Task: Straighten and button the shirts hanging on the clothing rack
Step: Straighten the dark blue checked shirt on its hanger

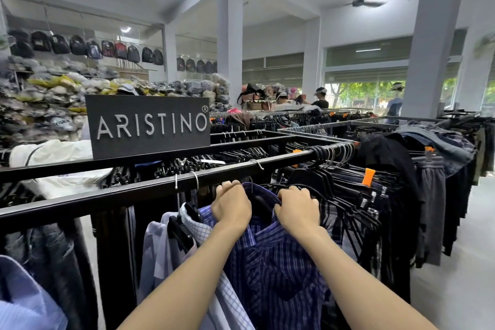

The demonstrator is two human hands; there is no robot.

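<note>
A dark blue striped shirt (pixel 270 262) hangs on a black hanger from the black rack rail (pixel 134 193). My left hand (pixel 231 205) grips the left side of its collar, fingers curled over the fabric. My right hand (pixel 298 209) grips the right side of the collar near the hanger's shoulder. The shirt's front hangs loose below my wrists. A white and blue checked shirt (pixel 203 233) hangs just to its left on a black hanger.
A dense row of dark garments on black hangers (pixel 356 195) crowds the rail to the right. A dark ARISTINO sign (pixel 150 126) stands on the rack behind. More racks, pillars and several people fill the shop beyond. Bare floor (pixel 455 276) lies at right.
</note>
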